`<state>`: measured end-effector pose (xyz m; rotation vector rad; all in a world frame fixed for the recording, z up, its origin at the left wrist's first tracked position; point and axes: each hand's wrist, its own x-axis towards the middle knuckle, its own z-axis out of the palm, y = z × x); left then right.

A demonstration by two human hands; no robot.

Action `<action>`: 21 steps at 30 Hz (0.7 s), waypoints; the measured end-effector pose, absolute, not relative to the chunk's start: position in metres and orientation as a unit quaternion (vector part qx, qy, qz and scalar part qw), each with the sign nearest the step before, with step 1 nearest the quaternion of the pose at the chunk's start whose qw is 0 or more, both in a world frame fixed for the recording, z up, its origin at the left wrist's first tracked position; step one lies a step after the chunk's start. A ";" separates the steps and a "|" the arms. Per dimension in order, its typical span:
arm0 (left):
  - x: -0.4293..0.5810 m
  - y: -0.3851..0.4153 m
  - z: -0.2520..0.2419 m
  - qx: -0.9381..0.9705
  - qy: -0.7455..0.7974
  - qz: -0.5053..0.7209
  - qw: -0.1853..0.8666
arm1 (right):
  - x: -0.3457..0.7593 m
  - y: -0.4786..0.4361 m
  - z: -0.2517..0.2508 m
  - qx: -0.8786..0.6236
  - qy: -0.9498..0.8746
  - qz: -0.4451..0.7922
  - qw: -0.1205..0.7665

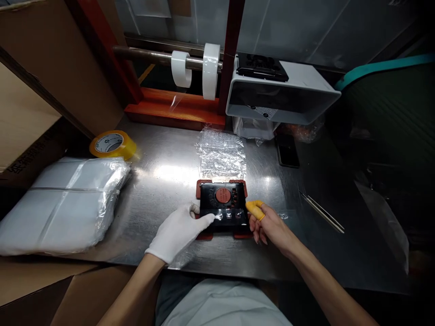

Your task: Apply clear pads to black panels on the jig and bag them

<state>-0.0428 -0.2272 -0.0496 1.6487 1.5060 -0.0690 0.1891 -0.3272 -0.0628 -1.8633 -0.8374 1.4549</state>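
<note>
A flat rectangular black plastic part [208, 198] with slots and a round opening lies on a red fixture [203, 186], whose corners stick out around it. Red shows through the opening. Glossy patches, apparently a clear strip, cross the part's lower half. My left hand [180, 230], in a white glove, grips the left edge, its thumb pressed on the top face. At the right edge is my right hand [267, 222], with yellow finger covers on the thumb and forefinger, pinched together against the part. Its other fingers curl below; what lies under the fingertips is hidden.
Clear plastic sheets [222, 154] lie behind the fixture. Two tape rolls [211, 70] hang on a bar in a red frame [170, 108]. Left are yellow tape [117, 144] and bagged packs [68, 208]; right, a grey bin [285, 106], a phone [287, 151] and tweezers [322, 212].
</note>
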 end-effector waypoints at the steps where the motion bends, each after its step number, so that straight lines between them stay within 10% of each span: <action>1: -0.043 -0.226 -0.050 0.664 0.605 -0.032 0.438 | 0.189 -0.327 -0.065 -0.719 -0.325 0.535 0.301; 21: -0.035 -0.214 -0.073 0.563 0.585 0.010 0.584 | 0.201 -0.283 -0.056 -0.738 -0.407 0.520 0.138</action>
